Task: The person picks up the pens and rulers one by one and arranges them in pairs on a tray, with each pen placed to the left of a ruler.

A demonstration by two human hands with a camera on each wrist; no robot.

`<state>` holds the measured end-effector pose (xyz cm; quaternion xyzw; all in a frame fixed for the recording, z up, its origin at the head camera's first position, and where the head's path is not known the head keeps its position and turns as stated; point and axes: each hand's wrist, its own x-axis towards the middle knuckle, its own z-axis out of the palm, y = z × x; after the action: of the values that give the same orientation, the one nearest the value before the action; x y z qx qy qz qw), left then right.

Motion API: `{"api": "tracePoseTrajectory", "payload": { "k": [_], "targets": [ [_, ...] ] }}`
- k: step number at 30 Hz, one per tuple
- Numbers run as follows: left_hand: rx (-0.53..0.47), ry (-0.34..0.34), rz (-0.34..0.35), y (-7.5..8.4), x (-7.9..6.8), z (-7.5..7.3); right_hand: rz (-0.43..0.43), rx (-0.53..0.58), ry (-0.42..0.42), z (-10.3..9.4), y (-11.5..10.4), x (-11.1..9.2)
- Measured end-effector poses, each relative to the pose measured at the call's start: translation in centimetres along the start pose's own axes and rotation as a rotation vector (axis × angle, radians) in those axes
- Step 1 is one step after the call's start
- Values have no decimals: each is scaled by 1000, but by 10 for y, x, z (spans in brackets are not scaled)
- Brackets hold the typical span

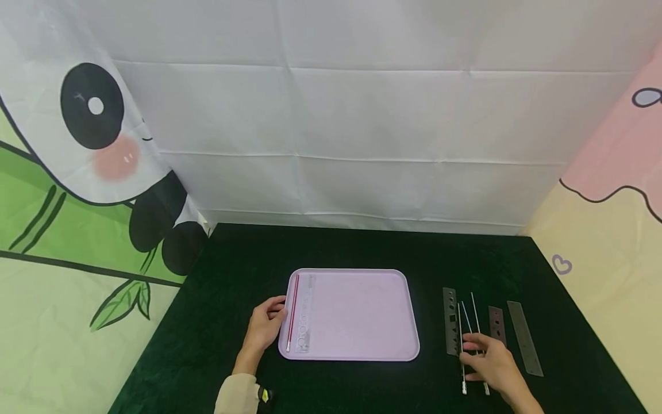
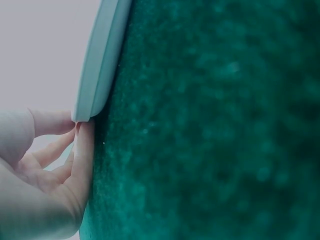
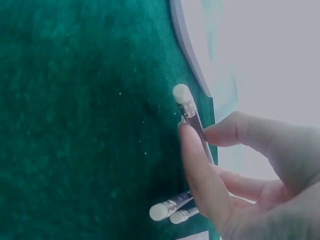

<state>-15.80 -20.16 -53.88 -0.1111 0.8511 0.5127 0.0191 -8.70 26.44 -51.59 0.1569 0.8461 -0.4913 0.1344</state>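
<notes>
The left hand (image 1: 262, 325) is gripping a tray (image 1: 357, 316); the right hand (image 1: 490, 361) is pinching a pencil (image 1: 463, 376), running near-far, eraser end (image 1: 464, 391) pointing near.

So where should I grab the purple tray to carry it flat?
Probably grip the tray by the rims of its two short sides, coming from left and right together, thumbs above and fingers below. It's wide and flat with a raised edge to pinch; the thin red stick and clear stencil lie near its left side, so keep it level.
</notes>
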Motion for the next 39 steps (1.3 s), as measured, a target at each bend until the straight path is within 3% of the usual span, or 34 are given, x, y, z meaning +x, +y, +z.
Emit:
{"api": "tracePoseTrajectory", "payload": {
  "k": [14,33,39],
  "targets": [
    [-3,13,2,0,0,-1,0,193,-33,0,0,3],
    [-1,17,13,2,-2,-2,-93,365,-98,9,-14,-2],
    [-3,18,16,3,-2,-2,-96,373,-95,13,-20,-1]
  ]
}}
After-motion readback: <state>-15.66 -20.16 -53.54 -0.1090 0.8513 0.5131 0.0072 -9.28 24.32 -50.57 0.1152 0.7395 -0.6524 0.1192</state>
